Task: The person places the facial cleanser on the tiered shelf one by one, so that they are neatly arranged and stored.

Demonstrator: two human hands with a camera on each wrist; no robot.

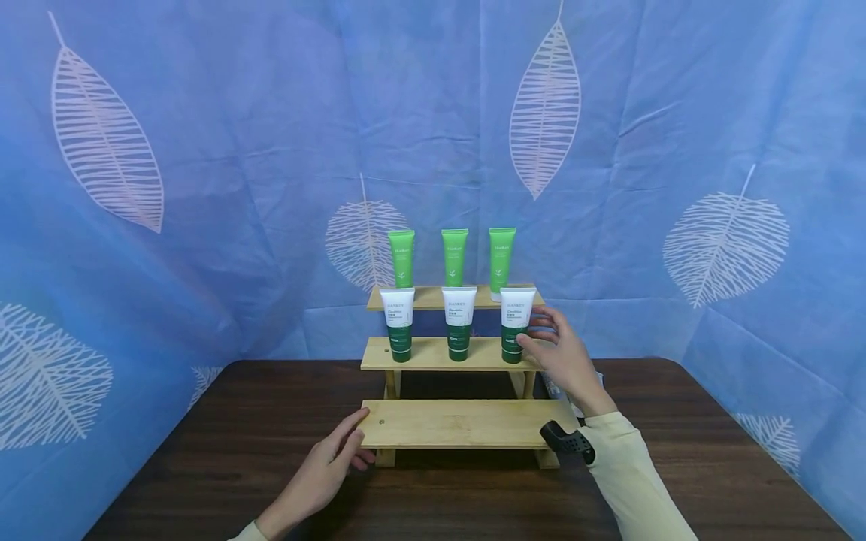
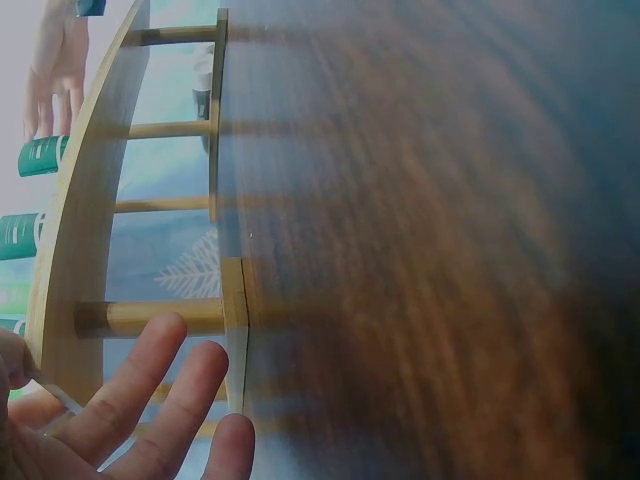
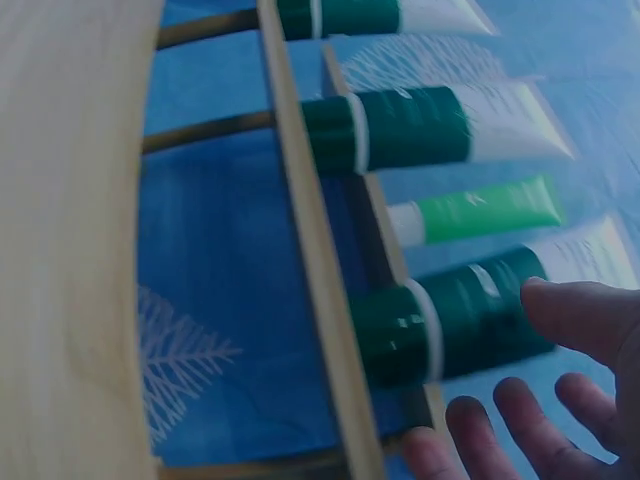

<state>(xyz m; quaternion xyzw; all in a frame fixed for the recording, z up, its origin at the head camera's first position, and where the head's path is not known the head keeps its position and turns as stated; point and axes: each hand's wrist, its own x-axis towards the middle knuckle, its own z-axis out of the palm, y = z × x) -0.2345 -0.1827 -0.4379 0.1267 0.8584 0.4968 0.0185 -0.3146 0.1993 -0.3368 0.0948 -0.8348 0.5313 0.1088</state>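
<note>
One tube (image 1: 516, 319) stands upright (white over green).

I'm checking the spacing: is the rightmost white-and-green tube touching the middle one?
Apart. The head view shows a clear gap between the rightmost tube and the middle tube, with the middle shelf showing between their bases.
</note>
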